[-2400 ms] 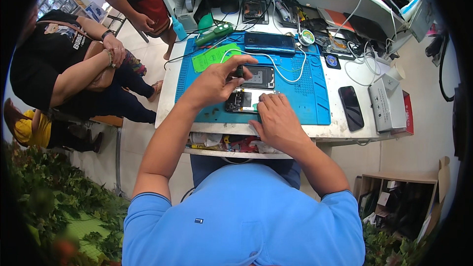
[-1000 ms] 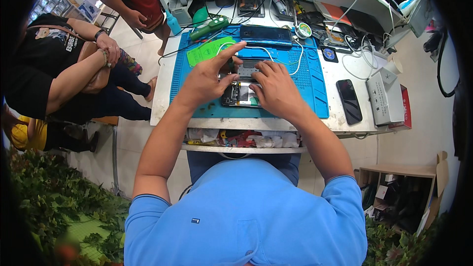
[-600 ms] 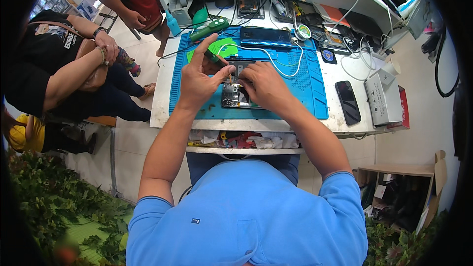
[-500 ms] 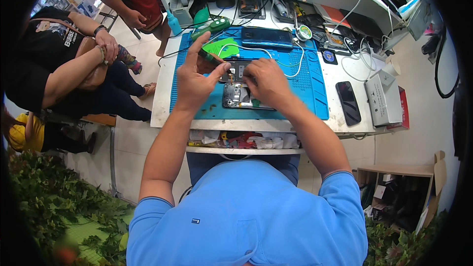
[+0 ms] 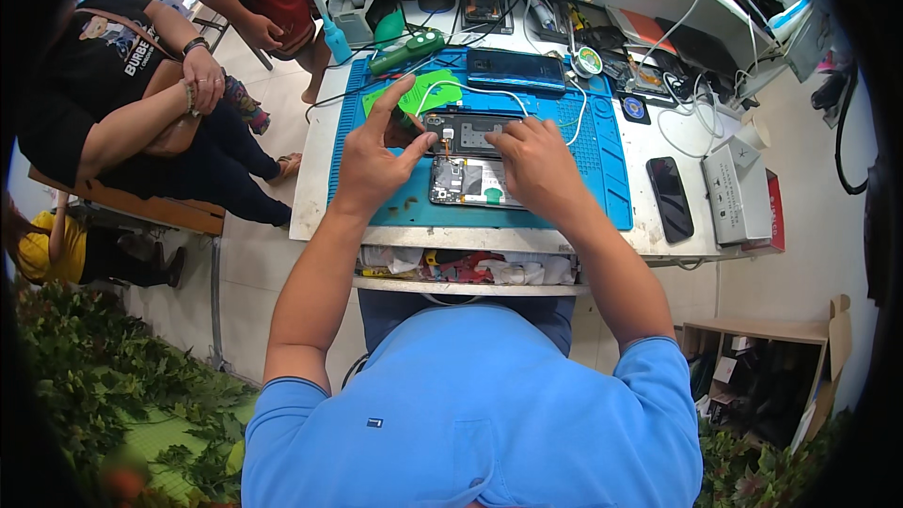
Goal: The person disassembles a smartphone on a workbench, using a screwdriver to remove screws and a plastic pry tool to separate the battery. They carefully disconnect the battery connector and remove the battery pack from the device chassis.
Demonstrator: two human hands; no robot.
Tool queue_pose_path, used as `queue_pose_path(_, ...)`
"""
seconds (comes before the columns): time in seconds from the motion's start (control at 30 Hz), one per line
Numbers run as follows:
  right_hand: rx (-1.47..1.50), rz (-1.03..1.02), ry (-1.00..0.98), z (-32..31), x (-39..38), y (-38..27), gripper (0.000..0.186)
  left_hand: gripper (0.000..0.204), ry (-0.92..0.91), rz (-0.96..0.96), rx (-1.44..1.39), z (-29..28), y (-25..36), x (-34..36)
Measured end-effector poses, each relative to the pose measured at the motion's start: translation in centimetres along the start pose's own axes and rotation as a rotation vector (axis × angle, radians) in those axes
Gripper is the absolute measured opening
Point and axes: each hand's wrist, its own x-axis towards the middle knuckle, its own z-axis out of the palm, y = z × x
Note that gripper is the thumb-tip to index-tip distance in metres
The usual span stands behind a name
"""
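An opened smartphone lies on the blue work mat [image 5: 583, 179]. Its main body [image 5: 477, 172], with a bared board and a silvery battery, is on the near side. Just beyond it rests the dark back cover [image 5: 461, 134], and a thin orange cable runs between the two. My left hand [image 5: 372, 162] is at their left end, index finger raised and thumb bent, around a black and green screwdriver [image 5: 403, 122]; its tip is hard to make out. My right hand [image 5: 541, 165] has its fingers drawn together over the cover's right end; what they pinch is hidden.
Beyond the phone lie another dark phone [image 5: 513, 71], a green sheet [image 5: 414, 89], a white cable and a solder tin [image 5: 587, 61]. A black phone [image 5: 669, 199] and white box [image 5: 734, 190] are at right. People stand at left; an open drawer [image 5: 470, 267] sits below.
My right hand has shifted right, uncovering more of the phone body and back cover. The screwdriver in my left hand has tilted, and less of it shows.
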Motion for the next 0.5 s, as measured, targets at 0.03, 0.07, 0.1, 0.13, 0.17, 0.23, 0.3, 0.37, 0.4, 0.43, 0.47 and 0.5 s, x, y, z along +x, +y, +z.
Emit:
queue_pose_path(0.03,0.011,-0.008,-0.002,0.0,-0.4,-0.3,0.036,0.087,-0.006,-0.007,0.005,0.0,0.1,0.0)
queue_pose_path(0.07,0.023,-0.016,-0.004,-0.1,-0.8,-0.5,0.034,0.085,-0.022,-0.012,0.008,0.0,0.2,0.0)
queue_pose_path(0.1,0.023,-0.027,-0.022,-0.3,-1.1,-0.9,0.033,0.082,-0.037,-0.017,0.011,-0.1,0.5,0.1)
queue_pose_path(0.13,0.025,-0.041,-0.041,-0.6,-1.4,-1.3,0.032,0.08,-0.051,-0.023,0.015,-0.2,0.7,0.1)
queue_pose_path(0.17,0.027,-0.055,-0.061,-0.7,-1.6,-1.6,0.031,0.077,-0.096,0.034,-0.012,-0.3,0.7,0.3)
queue_pose_path(0.23,0.039,-0.065,-0.071,-0.5,-2.3,-2.0,0.029,0.072,-0.189,0.148,-0.068,-0.3,0.6,0.9)
queue_pose_path(0.3,0.031,-0.065,-0.067,-0.3,-2.5,-2.1,0.027,0.069,-0.249,0.101,-0.031,-0.5,1.4,1.4)
queue_pose_path(0.37,0.009,-0.062,-0.056,-0.3,-2.6,-2.5,0.025,0.066,-0.267,0.071,0.0,-0.5,2.0,1.4)
queue_pose_path(0.4,0.006,-0.062,-0.047,-0.1,-2.7,-2.7,0.024,0.065,-0.258,0.069,0.012,-0.2,2.2,1.3)
queue_pose_path(0.43,0.001,-0.063,-0.034,-0.1,-2.7,-2.8,0.023,0.063,-0.248,0.072,0.026,-0.2,2.3,1.4)
queue_pose_path(0.47,-0.005,-0.064,-0.021,0.0,-2.7,-2.9,0.022,0.062,-0.252,0.037,0.025,-0.1,2.0,1.6)
queue_pose_path(0.5,0.002,-0.063,-0.023,0.1,-2.8,-2.9,0.022,0.06,-0.256,0.001,0.023,0.0,1.6,1.7)
